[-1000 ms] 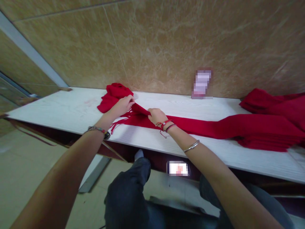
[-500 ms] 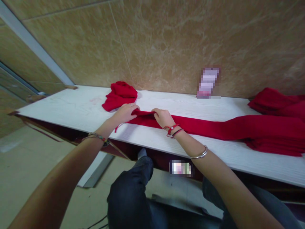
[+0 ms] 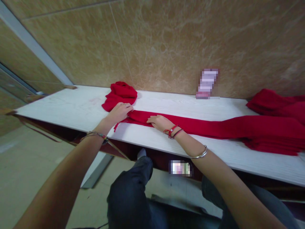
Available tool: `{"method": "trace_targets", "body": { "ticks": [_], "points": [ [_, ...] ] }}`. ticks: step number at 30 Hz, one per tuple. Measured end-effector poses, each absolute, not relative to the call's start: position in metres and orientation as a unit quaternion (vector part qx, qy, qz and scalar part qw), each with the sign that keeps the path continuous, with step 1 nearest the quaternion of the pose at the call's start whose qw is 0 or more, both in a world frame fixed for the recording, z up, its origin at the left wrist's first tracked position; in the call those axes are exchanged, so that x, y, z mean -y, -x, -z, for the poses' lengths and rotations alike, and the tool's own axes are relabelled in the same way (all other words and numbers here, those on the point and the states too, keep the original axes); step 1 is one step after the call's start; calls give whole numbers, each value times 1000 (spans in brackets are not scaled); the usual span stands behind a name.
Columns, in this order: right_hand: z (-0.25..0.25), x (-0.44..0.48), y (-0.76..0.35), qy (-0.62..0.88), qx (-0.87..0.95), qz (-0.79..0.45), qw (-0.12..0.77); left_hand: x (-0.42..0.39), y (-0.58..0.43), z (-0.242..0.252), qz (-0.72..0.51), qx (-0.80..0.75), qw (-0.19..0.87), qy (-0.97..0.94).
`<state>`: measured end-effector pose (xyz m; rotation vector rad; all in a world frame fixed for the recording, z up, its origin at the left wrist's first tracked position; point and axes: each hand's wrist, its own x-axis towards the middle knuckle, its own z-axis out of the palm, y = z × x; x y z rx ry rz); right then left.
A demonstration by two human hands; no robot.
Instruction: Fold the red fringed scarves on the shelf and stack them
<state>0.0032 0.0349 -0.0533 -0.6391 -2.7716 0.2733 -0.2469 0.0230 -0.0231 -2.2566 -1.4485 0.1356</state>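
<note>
A long red cloth strip [image 3: 197, 126] lies flat along the white tabletop, with loose red threads at its left end. My left hand [image 3: 121, 111] is at that end, its fingers closed on the cloth edge; the fingertips are partly hidden. On top of the strip, a little to the right, my right hand [image 3: 160, 122] rests with its fingers stretched out and pressed flat. Just behind my left hand sits a crumpled red cloth [image 3: 122, 93].
The strip runs right onto a folded red stack [image 3: 276, 144]. More red cloth [image 3: 276, 101] lies behind it. A blurred phone-like object [image 3: 207, 83] leans against the tiled wall [image 3: 166, 41]. Another blurred item [image 3: 180, 168] shows below the white tabletop's [image 3: 152, 143] front edge.
My right hand has let go of the raised cloth edge and flattened onto the strip. The lifted fold now lies down. My left hand has shifted slightly left.
</note>
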Motion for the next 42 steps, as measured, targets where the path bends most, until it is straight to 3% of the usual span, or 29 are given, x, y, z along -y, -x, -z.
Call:
{"method": "trace_targets", "body": {
  "ticks": [8,13,16,20,25,29,35,42],
  "points": [
    [50,-34,-5,196,963,-86,166,-5,266,6,-74,575,292,761],
    [53,-33,-6,183,973,-86,109,2,287,2,-102,595,222,765],
    [53,-30,-6,191,973,-84,97,1,287,2,-30,634,180,752],
    [55,-27,-5,189,975,-69,93,-6,251,14,62,565,87,818],
    [57,-23,-5,187,978,-55,80,-3,212,43,-29,542,-20,840],
    [54,-21,-14,182,977,-87,64,0,218,48,-55,557,-34,828],
    [44,-19,-70,310,938,-75,135,0,195,34,-52,555,5,831],
    [57,13,-138,331,942,-7,48,2,136,48,-19,549,-41,835]
  ]
}}
